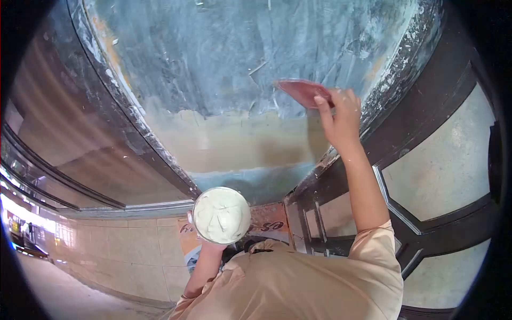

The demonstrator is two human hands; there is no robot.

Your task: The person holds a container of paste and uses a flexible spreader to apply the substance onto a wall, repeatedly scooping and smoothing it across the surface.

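My right hand [338, 114] is raised against a blue-grey wall [224, 58] and grips a flat red scraper [301, 90], whose blade lies on the wall just above a beige filled band [234, 141]. My left hand [205, 246] holds up a round tub [221, 215] full of white putty from underneath. The tub hides most of that hand, and only a fingertip shows at its left rim. The tub sits lower than the scraper and to its left, close to my chest in a beige shirt [298, 282].
A dark window frame with pale panes [426, 176] runs along the right of the wall. A brown metal panel with rails [80, 144] flanks the left. Pale tiles [122, 250] and a printed sign [269, 218] lie below the tub.
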